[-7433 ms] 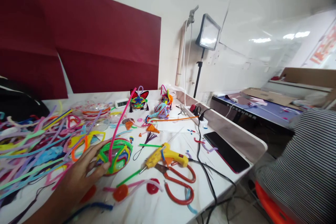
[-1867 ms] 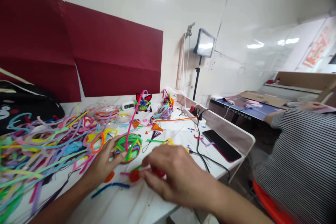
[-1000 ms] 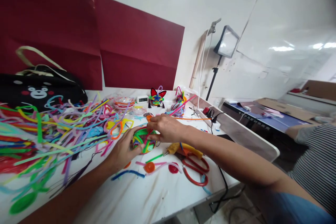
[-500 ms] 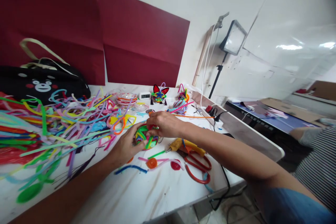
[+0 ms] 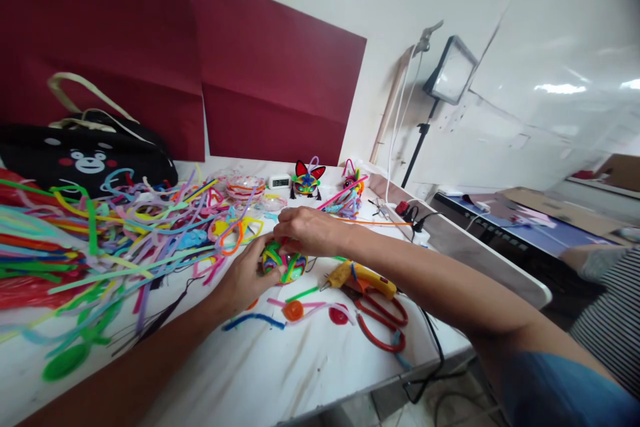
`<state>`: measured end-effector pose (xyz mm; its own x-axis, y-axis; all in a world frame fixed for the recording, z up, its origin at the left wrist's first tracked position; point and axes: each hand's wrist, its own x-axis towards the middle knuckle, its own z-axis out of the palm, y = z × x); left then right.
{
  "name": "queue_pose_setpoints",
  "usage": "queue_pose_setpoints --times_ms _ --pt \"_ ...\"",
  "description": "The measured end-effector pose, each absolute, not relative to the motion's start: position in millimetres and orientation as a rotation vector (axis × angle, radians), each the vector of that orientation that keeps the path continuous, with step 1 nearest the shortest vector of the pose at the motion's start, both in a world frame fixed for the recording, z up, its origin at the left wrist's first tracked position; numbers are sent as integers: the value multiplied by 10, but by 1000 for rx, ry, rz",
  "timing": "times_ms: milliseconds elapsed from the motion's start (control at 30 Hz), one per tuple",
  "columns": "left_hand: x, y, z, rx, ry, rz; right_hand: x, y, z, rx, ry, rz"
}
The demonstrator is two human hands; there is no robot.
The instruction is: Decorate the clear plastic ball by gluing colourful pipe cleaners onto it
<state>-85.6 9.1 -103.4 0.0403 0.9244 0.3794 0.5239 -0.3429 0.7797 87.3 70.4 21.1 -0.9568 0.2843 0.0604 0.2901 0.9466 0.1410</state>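
My left hand (image 5: 244,277) is wrapped round the near left side of a round ornament (image 5: 287,272) covered in green, yellow and red pipe cleaners. From above, my right hand (image 5: 306,229) reaches over it with fingers pinched together at its top. What the right fingertips grip is hidden, though a bit of dark pink shows under them. Close by on the right lie a yellow hot glue gun (image 5: 369,279) and red-handled scissors (image 5: 383,323). In front of the ornament are an orange coil (image 5: 293,311), a crimson coil (image 5: 339,313) and a blue pipe cleaner (image 5: 254,321).
Tangled pipe cleaners (image 5: 150,220) cover the table's left side, before a black bag (image 5: 125,160). A finished cat-eared ornament (image 5: 308,181) and a small white clock (image 5: 279,181) stand at the back. Cables run past a power strip (image 5: 421,238). Someone in a striped garment (image 5: 607,307) is at the right.
My right fingers have shifted slightly at the ornament's top, while the left hand keeps its hold. The whole view has moved a little, so things sit slightly further right.
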Motion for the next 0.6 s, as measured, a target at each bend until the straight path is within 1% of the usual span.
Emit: queue_pose_setpoints --times_ms 600 --pt "-875 126 -1070 1740 1286 1232 933 686 230 -465 -3057 -138"
